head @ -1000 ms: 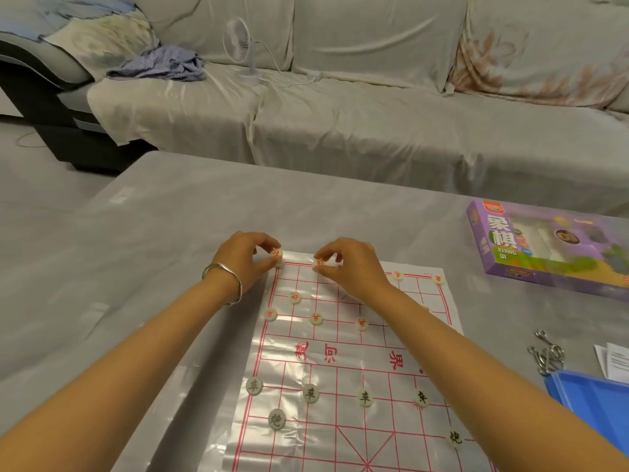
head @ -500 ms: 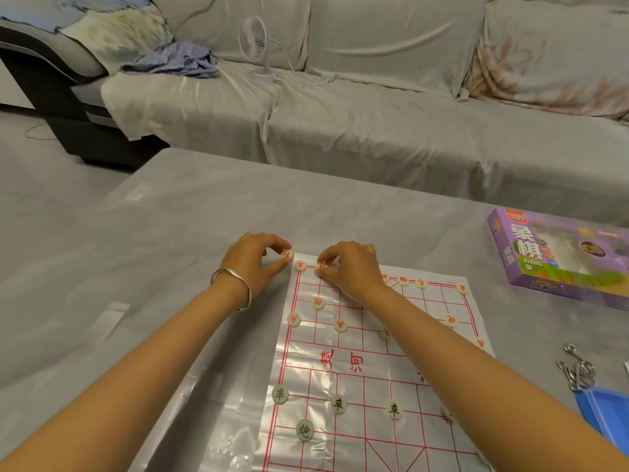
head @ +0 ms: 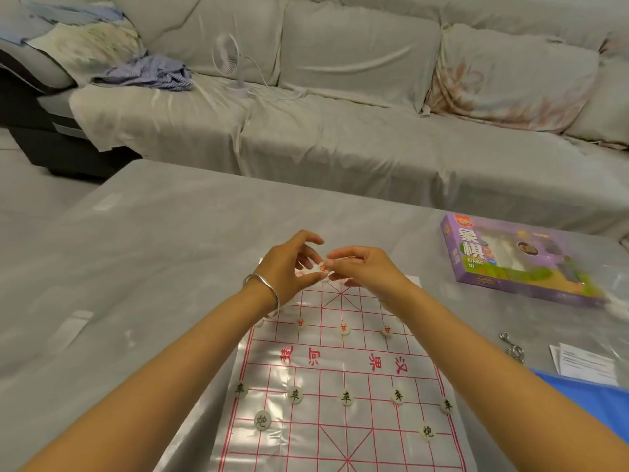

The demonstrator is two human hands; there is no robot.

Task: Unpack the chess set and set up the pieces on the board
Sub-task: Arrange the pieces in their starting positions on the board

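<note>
board [head: 340, 359]: clear sheet, red grid | pieces [head: 346, 398]: pale discs, red/blk chars

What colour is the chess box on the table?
The chess box is mostly purple, clearest in the head view.

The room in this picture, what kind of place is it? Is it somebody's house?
Most likely a living room in a home. A long sofa under loose covers has a small desk fan and crumpled clothes on it, and a low table in front holds a chess board.
</note>
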